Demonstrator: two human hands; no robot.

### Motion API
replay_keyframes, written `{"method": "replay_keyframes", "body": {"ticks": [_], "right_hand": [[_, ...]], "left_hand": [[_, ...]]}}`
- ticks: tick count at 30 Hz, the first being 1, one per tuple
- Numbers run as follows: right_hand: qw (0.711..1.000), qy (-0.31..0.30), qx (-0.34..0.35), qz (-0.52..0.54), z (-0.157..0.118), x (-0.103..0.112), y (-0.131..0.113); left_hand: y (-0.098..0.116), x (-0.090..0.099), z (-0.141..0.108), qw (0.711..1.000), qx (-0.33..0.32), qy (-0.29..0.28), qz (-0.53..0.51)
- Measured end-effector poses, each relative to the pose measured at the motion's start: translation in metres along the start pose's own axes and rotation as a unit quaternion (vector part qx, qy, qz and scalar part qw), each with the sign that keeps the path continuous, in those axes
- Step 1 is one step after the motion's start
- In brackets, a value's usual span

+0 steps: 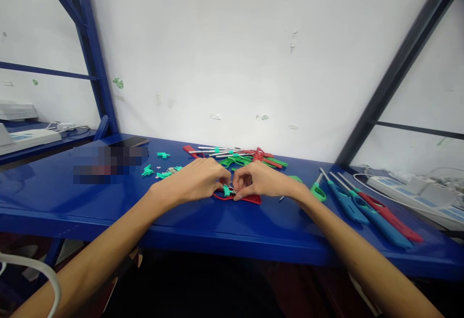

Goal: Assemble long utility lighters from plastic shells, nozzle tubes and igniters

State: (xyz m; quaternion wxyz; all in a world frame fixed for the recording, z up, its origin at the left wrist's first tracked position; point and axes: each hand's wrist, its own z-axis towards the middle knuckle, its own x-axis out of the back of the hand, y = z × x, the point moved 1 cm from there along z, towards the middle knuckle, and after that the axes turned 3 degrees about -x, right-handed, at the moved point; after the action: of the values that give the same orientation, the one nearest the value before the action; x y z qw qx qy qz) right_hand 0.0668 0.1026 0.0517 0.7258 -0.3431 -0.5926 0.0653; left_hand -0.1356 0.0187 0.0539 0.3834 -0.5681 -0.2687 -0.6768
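On the blue table in front of me lies an open red lighter casing half (252, 199), partly covered by my hands. A teal trigger piece (227, 191) sits in it, with a thin pale wire or metal part beside it. My left hand (203, 178) is closed at the casing's left end, fingers bent down against the trigger piece. From the right, my right hand (261, 180) pinches thumb and forefinger together over the casing, just right of the trigger. Whatever is between those fingertips is too small to make out.
Behind my hands lies a pile of red and green casing halves (259, 155) and metal lighter tubes (213, 150). Loose teal triggers (148, 170) are to the left, near a dark phone (132, 141). Finished-looking lighters (380, 216) lie at right. A white wall (232, 57) stands behind.
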Motion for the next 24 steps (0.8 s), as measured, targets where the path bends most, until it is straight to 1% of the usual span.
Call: {"method": "replay_keyframes", "body": {"ticks": [10,17,21,24], "right_hand": [[1.000,-0.008,-0.002,-0.004,0.0015,-0.0005,0.0020],[0.999,0.017,-0.001,-0.038,0.0020,-0.0042,0.0014],[0.998,0.018,0.004,-0.053,0.0037,-0.0061,0.0032],[0.998,0.021,0.003,-0.060,0.0036,-0.0059,0.0036]], "left_hand": [[-0.0008,-0.0012,-0.0006,1.000,0.004,-0.006,-0.001],[-0.0009,-0.0030,-0.0017,1.000,0.009,0.010,0.010],[-0.0012,-0.0054,-0.0018,1.000,0.015,0.020,0.007],[-0.0006,-0.0052,-0.0010,1.000,0.019,0.016,0.003]]}}
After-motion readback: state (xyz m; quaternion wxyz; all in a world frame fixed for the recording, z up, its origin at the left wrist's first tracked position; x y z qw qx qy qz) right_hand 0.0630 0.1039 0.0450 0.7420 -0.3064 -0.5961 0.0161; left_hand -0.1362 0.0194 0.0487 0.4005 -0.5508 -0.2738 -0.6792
